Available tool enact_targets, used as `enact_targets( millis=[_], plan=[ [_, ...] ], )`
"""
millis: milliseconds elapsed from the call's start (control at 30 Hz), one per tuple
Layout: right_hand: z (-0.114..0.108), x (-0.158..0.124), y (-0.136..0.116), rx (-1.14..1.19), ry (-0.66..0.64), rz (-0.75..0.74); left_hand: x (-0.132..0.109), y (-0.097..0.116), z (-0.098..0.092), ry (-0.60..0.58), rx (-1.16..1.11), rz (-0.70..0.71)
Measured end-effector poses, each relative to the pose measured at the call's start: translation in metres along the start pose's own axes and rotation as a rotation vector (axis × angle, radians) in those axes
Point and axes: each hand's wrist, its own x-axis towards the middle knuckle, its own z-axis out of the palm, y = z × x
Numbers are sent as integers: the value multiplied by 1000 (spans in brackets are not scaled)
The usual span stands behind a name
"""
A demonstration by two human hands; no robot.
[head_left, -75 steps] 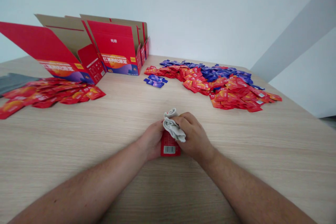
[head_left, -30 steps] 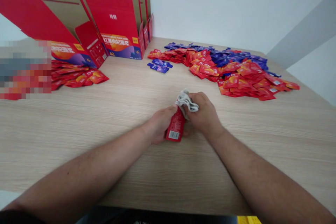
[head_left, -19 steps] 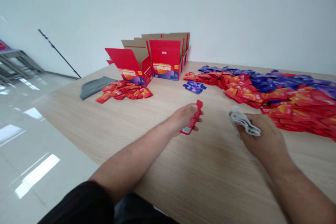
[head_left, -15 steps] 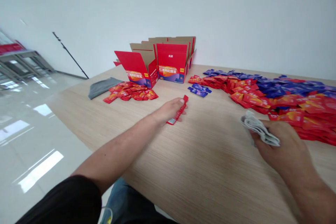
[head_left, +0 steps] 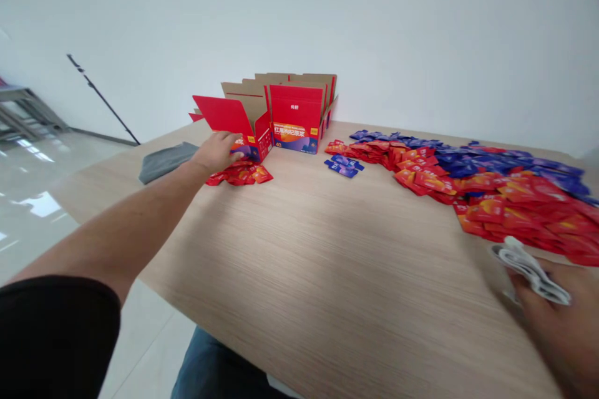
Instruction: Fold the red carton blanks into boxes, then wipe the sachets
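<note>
My left hand (head_left: 218, 151) is palm down over a small pile of red sachets (head_left: 243, 176) at the left. Its thumb and fingertips look apart, with a box front visible between them. Part of the pile is hidden beneath it, and no sachet shows in its grasp. My right hand (head_left: 561, 308), near the right edge, grips a folded whitish cloth (head_left: 531, 271) above the table. Just in front of the left hand stands an open red carton (head_left: 222, 115).
More open cartons (head_left: 296, 115) stand by the wall. A few purple sachets (head_left: 344, 166) lie mid-table. A long heap of red sachets (head_left: 519, 202) and purple sachets (head_left: 486, 161) stretches along the right. A grey cloth (head_left: 166, 161) lies at the left edge of the wooden table (head_left: 327, 262).
My left hand has moved left from mid-table to the small red pile; the red sachet it held is no longer visible in it. My right hand has moved right and nearer, still gripping the cloth.
</note>
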Motion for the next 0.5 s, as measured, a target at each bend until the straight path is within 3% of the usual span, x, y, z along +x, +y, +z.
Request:
enact_targets(
  millis=[167,333,500],
  plan=[
    [-2,7,-22,-95,1,-4,-16,59,32,-17,-34,142],
    [3,5,-15,-28,-108,12,-26,146,74,-188,-182,325],
    [7,6,-14,58,-123,73,-11,237,107,-265,-289,471]
  ],
)
